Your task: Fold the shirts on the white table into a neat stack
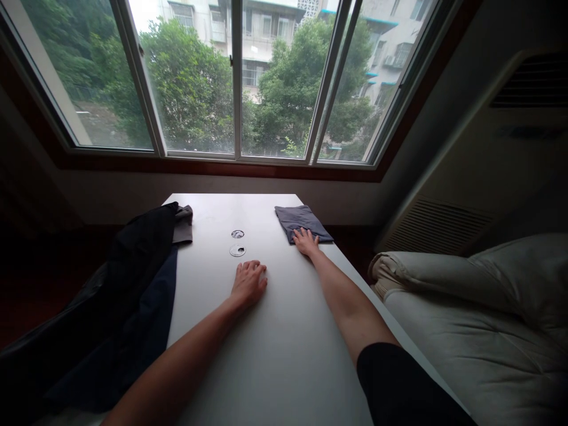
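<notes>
A folded grey cloth [306, 222] lies flat at the far right corner of the white table [275, 331]. My right hand [306, 242] rests on its near edge with the fingers spread. Nearer the middle, my left hand [249, 282] is on the bare tabletop, fingers slightly curled and a little apart, holding nothing. Two small round items [237, 251] lie just beyond it. Dark clothes [133, 260] drape over the left edge of the table, with a grey piece of fabric [183, 225] at their far end.
A pale padded sofa [461, 331] stands close along the right side of the table. Beyond the far end are a wall and a wide window [237, 89]. A large vented appliance [479, 160] is at the right.
</notes>
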{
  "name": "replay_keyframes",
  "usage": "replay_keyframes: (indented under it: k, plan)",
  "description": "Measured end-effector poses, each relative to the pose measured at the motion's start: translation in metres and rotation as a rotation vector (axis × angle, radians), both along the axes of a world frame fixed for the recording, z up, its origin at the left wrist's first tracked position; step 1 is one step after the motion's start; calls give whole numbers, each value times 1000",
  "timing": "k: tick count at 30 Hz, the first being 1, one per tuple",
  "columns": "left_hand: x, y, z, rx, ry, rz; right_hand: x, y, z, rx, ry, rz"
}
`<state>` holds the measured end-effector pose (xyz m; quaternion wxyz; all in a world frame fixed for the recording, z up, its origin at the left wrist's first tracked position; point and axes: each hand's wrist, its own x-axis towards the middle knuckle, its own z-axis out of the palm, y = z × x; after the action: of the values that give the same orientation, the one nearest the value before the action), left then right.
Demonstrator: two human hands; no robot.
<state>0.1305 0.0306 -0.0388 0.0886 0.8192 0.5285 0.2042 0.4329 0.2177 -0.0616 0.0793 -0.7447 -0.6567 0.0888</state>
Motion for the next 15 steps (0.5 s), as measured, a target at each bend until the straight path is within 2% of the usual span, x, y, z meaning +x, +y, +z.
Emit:
replay_keyframes:
  k: [15]
  plan:
    - [0, -2, 0, 2, -25, 18, -4, -9, -6, 58, -44, -24]
